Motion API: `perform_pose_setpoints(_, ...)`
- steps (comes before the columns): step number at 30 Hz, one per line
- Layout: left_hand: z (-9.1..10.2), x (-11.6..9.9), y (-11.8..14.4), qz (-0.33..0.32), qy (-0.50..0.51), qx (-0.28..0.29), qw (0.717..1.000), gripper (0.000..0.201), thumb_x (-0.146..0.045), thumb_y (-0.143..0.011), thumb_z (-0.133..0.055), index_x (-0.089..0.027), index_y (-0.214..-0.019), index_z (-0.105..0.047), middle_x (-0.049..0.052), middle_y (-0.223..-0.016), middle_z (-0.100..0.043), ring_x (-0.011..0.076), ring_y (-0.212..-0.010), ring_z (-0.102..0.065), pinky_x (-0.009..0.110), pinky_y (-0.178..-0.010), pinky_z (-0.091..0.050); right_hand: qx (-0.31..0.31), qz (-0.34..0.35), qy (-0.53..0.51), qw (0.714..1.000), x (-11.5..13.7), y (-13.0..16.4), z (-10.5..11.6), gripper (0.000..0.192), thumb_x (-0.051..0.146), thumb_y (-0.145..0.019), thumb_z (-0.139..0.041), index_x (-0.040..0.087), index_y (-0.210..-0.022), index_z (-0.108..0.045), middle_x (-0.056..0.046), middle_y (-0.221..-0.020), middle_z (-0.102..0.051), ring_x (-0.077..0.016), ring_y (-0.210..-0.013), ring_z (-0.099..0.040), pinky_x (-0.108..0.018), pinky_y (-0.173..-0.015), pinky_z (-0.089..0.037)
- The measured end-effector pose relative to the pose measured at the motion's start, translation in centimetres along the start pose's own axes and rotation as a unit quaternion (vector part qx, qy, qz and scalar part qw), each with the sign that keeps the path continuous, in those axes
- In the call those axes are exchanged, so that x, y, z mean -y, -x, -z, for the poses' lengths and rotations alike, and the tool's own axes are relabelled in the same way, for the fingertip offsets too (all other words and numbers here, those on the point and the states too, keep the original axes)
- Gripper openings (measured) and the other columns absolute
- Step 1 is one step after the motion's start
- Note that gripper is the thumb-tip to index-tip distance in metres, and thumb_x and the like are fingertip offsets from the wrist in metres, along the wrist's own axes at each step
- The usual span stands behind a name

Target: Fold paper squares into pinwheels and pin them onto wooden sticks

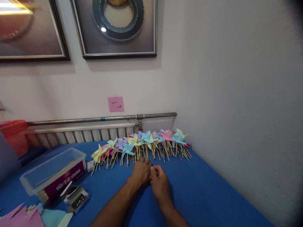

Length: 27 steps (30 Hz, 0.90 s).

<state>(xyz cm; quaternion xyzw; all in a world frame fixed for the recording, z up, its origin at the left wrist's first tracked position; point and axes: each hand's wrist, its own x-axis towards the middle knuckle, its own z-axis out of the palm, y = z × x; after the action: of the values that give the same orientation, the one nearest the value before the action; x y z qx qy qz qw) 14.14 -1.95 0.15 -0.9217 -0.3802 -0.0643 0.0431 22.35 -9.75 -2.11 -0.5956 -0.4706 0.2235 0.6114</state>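
Note:
My left hand (140, 171) and my right hand (159, 181) rest close together on the blue tablecloth (203, 192), fingers curled and touching each other. Whether they pinch something small between them is hidden. Just beyond the knuckles lies a row of several paper pinwheels (142, 143) in yellow, blue, pink and purple, on wooden sticks, lined up along the wall.
A clear plastic box (53, 173) with thin sticks stands at the left. Beside it sits a small open box of metal pins (75, 198). Coloured paper sheets (28, 217) lie at the front left corner. A radiator (82, 132) and a pipe run behind; a red basket (15, 135) stands far left.

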Motion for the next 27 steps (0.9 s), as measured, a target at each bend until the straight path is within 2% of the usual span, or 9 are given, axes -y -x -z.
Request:
perform_pose_setpoints(3, 0.4, -0.4, 0.6, -0.011, -0.035, -0.007, 0.999, 0.031, -0.034, -0.099, -0.045, -0.013, -0.108, -0.066, 0.017, -0.115, -0.066, 0.0314, -0.106, -0.060, 0.043, -0.083, -0.049, -0.036, -0.095, -0.032, 0.994, -1.3, -1.8, 0.7, 0.025, 0.043, -0.089, -0.046, 0.025, -0.074, -0.055, 0.001, -0.060, -0.062, -0.0175, -0.052, -0.058, -0.026, -0.051, -0.044)
perform_pose_setpoints(6, 0.5, -1.3, 2.5, -0.053, -0.063, -0.006, 0.997, 0.027, -0.027, -0.097, -0.047, -0.012, -0.109, -0.065, 0.017, -0.109, -0.067, 0.0293, -0.099, -0.063, 0.041, -0.079, -0.050, -0.046, -0.103, -0.035, 0.993, -1.8, -2.2, 0.8, 0.025, 0.045, -0.088, -0.045, 0.025, -0.075, -0.055, 0.000, -0.060, -0.064, -0.0184, -0.053, -0.060, -0.027, -0.052, -0.046)
perform_pose_setpoints(8, -0.2, -2.3, 4.7, -0.080, -0.082, -0.020, 0.993, 0.022, -0.021, -0.093, -0.050, -0.012, -0.104, -0.066, 0.015, -0.098, -0.068, 0.0269, -0.091, -0.064, 0.037, -0.073, -0.049, -0.051, -0.094, -0.024, 0.994, -1.8, -2.1, 0.9, 0.026, 0.045, -0.088, -0.045, 0.026, -0.075, -0.055, -0.001, -0.063, -0.066, -0.0187, -0.056, -0.061, -0.027, -0.055, -0.047)
perform_pose_setpoints(11, -2.8, -4.1, 8.8, -0.121, -0.093, -0.091, 0.984, 0.008, -0.022, -0.088, -0.059, -0.017, -0.084, -0.065, 0.008, -0.078, -0.067, 0.0225, -0.071, -0.064, 0.031, -0.059, -0.044, -0.055, -0.099, -0.010, 0.994, -1.6, -2.1, 1.1, 0.025, 0.045, -0.089, -0.043, 0.026, -0.077, -0.055, -0.002, -0.066, -0.066, -0.0185, -0.058, -0.062, -0.027, -0.055, -0.047)
perform_pose_setpoints(12, -3.9, -4.6, 10.0, -0.126, -0.091, -0.126, 0.980, 0.009, -0.022, -0.086, -0.061, -0.019, -0.077, -0.062, 0.005, -0.071, -0.066, 0.0202, -0.063, -0.062, 0.029, -0.053, -0.039, -0.055, -0.103, -0.007, 0.993, -1.6, -2.2, 1.2, 0.026, 0.045, -0.089, -0.042, 0.025, -0.078, -0.054, -0.001, -0.066, -0.066, -0.0184, -0.057, -0.061, -0.026, -0.054, -0.046)
perform_pose_setpoints(15, -6.4, -5.8, 12.7, -0.128, -0.073, -0.277, 0.950, 0.022, -0.025, -0.082, -0.066, -0.021, -0.064, -0.054, 0.000, -0.055, -0.058, 0.0145, -0.045, -0.052, 0.028, -0.043, -0.025, -0.050, -0.111, 0.012, 0.993, -1.6, -2.5, 1.5, 0.027, 0.045, -0.091, -0.038, 0.025, -0.081, -0.054, -0.002, -0.070, -0.067, -0.0186, -0.059, -0.063, -0.027, -0.055, -0.047)
perform_pose_setpoints(18, -6.9, -6.2, 13.3, -0.114, -0.045, -0.367, 0.922, 0.029, -0.032, -0.080, -0.069, -0.022, -0.061, -0.050, -0.002, -0.052, -0.056, 0.0126, -0.041, -0.050, 0.029, -0.041, -0.022, -0.037, -0.110, 0.039, 0.993, -1.5, -2.5, 1.7, 0.027, 0.045, -0.092, -0.038, 0.025, -0.084, -0.055, -0.003, -0.075, -0.069, -0.0194, -0.064, -0.066, -0.027, -0.059, -0.048)
perform_pose_setpoints(23, -5.5, -6.2, 12.3, -0.123, -0.015, -0.373, 0.919, 0.028, -0.036, -0.074, -0.075, -0.023, -0.065, -0.051, -0.004, -0.054, -0.058, 0.0135, -0.043, -0.054, 0.030, -0.042, -0.027, -0.012, -0.119, 0.066, 0.991, -1.4, -2.2, 1.7, 0.023, 0.039, -0.093, -0.039, 0.024, -0.093, -0.056, -0.004, -0.083, -0.072, -0.0178, -0.065, -0.068, -0.026, -0.058, -0.048)
perform_pose_setpoints(27, -5.5, -6.5, 11.9, -0.132, 0.003, -0.401, 0.907, 0.026, -0.031, -0.073, -0.073, -0.023, -0.062, -0.051, -0.004, -0.052, -0.056, 0.0131, -0.040, -0.051, 0.032, -0.040, -0.022, 0.016, -0.134, 0.096, 0.986, -1.3, -3.5, 1.6, 0.014, 0.030, -0.091, -0.045, 0.023, -0.092, -0.058, -0.003, -0.083, -0.073, -0.0158, -0.060, -0.067, -0.025, -0.058, -0.048)
